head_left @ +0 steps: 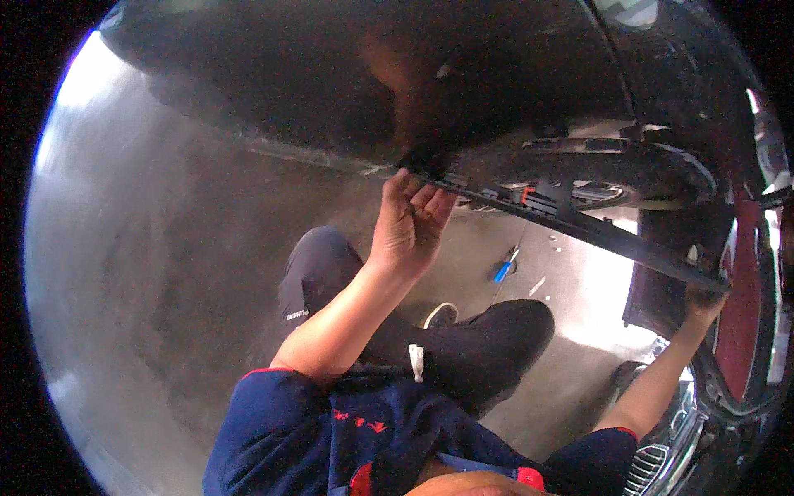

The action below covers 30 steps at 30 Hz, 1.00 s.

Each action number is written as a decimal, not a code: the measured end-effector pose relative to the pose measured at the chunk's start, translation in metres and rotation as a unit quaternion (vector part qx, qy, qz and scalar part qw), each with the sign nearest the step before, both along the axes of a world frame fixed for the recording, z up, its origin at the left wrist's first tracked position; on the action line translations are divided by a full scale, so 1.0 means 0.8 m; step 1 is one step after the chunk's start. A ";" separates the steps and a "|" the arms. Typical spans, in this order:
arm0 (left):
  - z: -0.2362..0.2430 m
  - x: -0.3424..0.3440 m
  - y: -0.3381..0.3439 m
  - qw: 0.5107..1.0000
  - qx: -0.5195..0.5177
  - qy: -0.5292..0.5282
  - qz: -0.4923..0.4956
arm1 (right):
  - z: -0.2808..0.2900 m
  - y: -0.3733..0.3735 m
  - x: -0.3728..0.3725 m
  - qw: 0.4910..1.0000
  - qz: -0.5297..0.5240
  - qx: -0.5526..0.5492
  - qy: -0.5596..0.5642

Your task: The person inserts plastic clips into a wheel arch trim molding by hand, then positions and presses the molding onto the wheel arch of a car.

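Left hand (411,227) pinches a long, thin black strip (608,238) mid-frame, right hand (705,303) gripping its right end; glossy car (273,74) above, smooth grey floor (198,248) stretching left.

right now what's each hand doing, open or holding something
Left hand: closed, holding the left end of the long black trim strip.
Right hand: holding the strip's right end, fingers partly hidden.

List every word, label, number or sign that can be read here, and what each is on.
White lettering, left leg of the dark trousers: small, not copied out here.
Red marks, front of the navy shirt: too blurred to read.
I make out no others.
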<state>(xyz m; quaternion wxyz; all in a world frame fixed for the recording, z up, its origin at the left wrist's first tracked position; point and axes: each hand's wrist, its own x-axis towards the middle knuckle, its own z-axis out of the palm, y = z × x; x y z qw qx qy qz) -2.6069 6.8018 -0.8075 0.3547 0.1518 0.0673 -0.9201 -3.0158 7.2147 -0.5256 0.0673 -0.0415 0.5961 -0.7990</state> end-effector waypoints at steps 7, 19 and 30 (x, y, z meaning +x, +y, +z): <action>-0.015 0.001 -0.007 0.996 0.079 0.042 -0.018 | -0.013 -0.025 -0.002 0.997 0.016 -0.040 0.058; -0.053 0.000 -0.009 0.991 0.032 0.127 -0.033 | -0.035 -0.100 0.087 0.988 -0.043 -0.119 0.085; -0.039 -0.003 -0.012 0.994 -0.003 0.105 -0.024 | -0.061 -0.111 0.100 0.986 -0.053 -0.114 0.112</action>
